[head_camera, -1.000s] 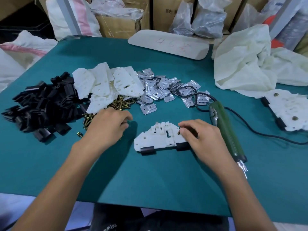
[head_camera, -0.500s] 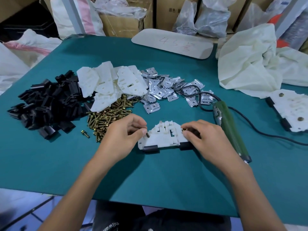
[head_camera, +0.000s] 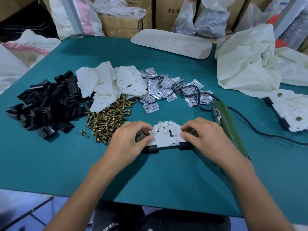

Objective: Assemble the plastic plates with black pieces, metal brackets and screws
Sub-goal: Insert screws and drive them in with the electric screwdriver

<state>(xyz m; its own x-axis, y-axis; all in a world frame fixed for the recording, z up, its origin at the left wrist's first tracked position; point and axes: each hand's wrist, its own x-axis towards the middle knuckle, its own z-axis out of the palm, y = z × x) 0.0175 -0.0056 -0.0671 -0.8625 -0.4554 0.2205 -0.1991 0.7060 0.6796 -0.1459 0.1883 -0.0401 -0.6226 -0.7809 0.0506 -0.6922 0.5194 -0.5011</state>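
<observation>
White moulded plate (head_camera: 165, 138) lies flat on the teal mat (head_camera: 83, 164), near the front edge and between both hands, with two black pieces (head_camera: 150, 148) seated on its near corners. Noted: the left hand (head_camera: 130, 142) pinches a brass screw (head_camera: 148, 134) between thumb and forefinger at the plate's left shoulder, and the right hand (head_camera: 206, 139) pinches a second screw (head_camera: 183, 130) at the right shoulder. Whether a bracket sits beneath either screw: cannot tell. Judgement: the plate looks light, stiff and ribbed, and apt to skate on the mat, so it is best steadied by its outer edges with downward pressure. The screws are small and smooth, easily fumbled, and best held at the head. The green screwdriver (head_camera: 228, 129) lies just beside the right hand.
</observation>
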